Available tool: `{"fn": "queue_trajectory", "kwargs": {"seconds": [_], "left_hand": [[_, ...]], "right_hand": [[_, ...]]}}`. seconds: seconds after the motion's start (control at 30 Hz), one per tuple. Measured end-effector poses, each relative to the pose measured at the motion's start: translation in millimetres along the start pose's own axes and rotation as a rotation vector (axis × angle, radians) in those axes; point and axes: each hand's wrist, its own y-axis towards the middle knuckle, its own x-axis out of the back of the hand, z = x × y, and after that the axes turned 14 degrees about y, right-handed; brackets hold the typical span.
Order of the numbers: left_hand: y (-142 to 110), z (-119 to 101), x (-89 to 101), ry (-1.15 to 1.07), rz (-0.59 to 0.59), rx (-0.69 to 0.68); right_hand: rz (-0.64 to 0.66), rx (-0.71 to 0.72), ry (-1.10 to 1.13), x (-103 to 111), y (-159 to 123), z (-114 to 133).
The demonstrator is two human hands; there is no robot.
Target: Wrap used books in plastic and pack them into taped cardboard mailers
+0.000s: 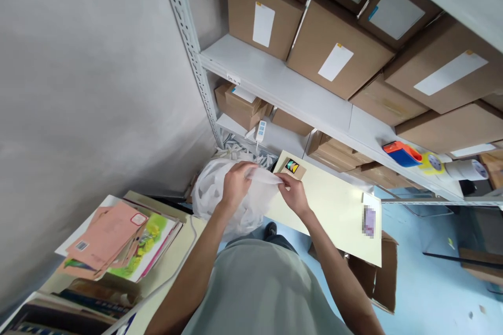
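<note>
Between my two hands stretches a thin, translucent white plastic bag or sheet [264,180]; I cannot tell exactly which. My left hand [236,186] is closed on its left end, with the fingers curled over the edge. The opposite end is pinched between the thumb and fingers of my right hand [294,194]. Behind and below my left hand sits a large white plastic bag [210,191] of pale scraps. A small brown box [299,171] with a colourful picture lies on the table just beyond my right hand.
A cream table [326,199] carries a blurred purple item [369,220]. Under its right end stands an open carton [387,277]. Shelves [275,76] ahead hold cardboard boxes, a tape dispenser [401,153] and tape rolls [432,163]. Pink envelopes [104,235] and magazines are stacked at left.
</note>
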Motion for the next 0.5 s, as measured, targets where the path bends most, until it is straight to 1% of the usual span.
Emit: {"fn": "queue_trajectory", "kwargs": {"seconds": [0.07, 0.13, 0.2, 0.27, 0.33, 0.4, 0.47, 0.5], "left_hand": [[4.7, -1.7, -4.0, 0.018, 0.088, 0.004], [8.0, -11.1, -11.7, 0.018, 0.183, -0.036], [9.9, -27.4, -22.8, 0.005, 0.263, -0.112], [10.5, -46.5, -35.8, -0.009, 0.316, -0.193], [10.2, -62.7, -49.3, -0.017, 0.295, -0.239], [9.1, -70.6, -63.2, -0.017, 0.221, -0.232], [6.6, -68.7, -77.9, -0.001, 0.177, -0.18], [4.7, -65.2, -85.6, 0.013, 0.191, -0.153]], "right_hand": [[-0.038, -0.036, -0.066, 12.2, -8.2, -2.0], [-0.073, -0.063, -0.155, 19.3, -17.9, -2.5], [-0.132, -0.068, -0.23, 21.9, -27.0, -2.2], [-0.214, -0.054, -0.248, 23.7, -33.7, -1.6], [-0.297, -0.049, -0.211, 29.1, -37.7, -1.3], [-0.388, -0.067, -0.144, 40.4, -39.9, -1.7], [-0.504, -0.096, -0.042, 57.4, -41.9, -3.7], [-0.566, -0.105, 0.019, 67.5, -43.1, -5.5]]}}
